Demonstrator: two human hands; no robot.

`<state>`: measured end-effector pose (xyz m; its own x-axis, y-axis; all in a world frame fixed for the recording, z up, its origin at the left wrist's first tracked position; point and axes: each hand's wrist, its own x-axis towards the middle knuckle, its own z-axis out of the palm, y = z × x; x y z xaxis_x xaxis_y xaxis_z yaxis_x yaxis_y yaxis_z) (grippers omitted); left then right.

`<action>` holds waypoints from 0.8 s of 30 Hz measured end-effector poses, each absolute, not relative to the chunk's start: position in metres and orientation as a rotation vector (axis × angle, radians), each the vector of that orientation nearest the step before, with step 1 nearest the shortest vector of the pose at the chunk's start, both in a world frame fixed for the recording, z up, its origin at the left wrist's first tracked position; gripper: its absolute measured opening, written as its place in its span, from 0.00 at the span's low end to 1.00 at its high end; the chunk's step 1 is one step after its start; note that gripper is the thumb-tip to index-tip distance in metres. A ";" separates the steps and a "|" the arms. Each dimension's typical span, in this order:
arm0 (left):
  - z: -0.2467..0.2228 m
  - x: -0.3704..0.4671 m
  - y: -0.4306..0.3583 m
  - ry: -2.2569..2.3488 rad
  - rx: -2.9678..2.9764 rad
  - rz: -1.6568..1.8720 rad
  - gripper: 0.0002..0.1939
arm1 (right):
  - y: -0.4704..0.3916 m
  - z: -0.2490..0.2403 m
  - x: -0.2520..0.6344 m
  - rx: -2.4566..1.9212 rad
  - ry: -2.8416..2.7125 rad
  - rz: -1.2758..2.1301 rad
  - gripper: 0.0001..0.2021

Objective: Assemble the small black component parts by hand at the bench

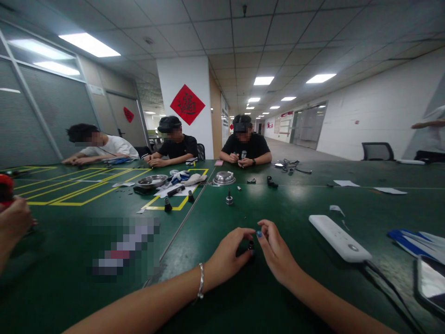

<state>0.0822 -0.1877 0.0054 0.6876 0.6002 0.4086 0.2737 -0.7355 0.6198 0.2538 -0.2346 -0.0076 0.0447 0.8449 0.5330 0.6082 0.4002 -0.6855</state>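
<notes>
Lower centre of the frame, and here's the small dark part (251, 245), short and seemingly round, with a paler glint near its top; finer detail is too small to make out. The left hand (224, 254) has it, thumb and fingers curled about it. Just beside, the right hand (277, 254) faces in with bent fingers, its blue-nailed thumb close to the left fingertips; whether it touches the part, one cannot tell.

Now the writing: upper centre, a red diamond sign (187, 104) carries dark brush characters, too stylised to read. A pixelated patch covers something at lower left.

On to the edges! The seam (184, 221) slants across the green tabletop (295, 204), running left of both hands. Right of centre, a white box (339, 237) with a round button lies well apart from the right hand, its black cable (391, 290) trailing toward the lower right corner. Straight ahead, an upright metal part (229, 199) stands beyond the fingertips, green surface between.
</notes>
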 end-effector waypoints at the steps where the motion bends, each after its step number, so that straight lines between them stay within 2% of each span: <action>1: 0.009 0.082 -0.187 0.670 2.415 0.780 0.19 | -0.235 -0.006 0.254 -1.282 -1.650 0.286 0.15; 3: 0.017 0.081 -0.184 0.687 2.464 0.696 0.13 | -0.236 -0.002 0.254 -1.262 -1.682 0.272 0.13; 9: 0.038 0.065 -0.148 0.897 2.572 0.511 0.09 | -0.239 0.004 0.247 -1.226 -1.803 0.209 0.10; 17: 0.049 0.000 -0.072 1.915 2.617 0.541 0.10 | -0.244 0.004 0.247 -1.315 -1.849 0.284 0.11; 24: 0.032 -0.031 -0.052 2.264 2.718 0.618 0.15 | -0.245 0.006 0.246 -1.348 -1.901 0.322 0.13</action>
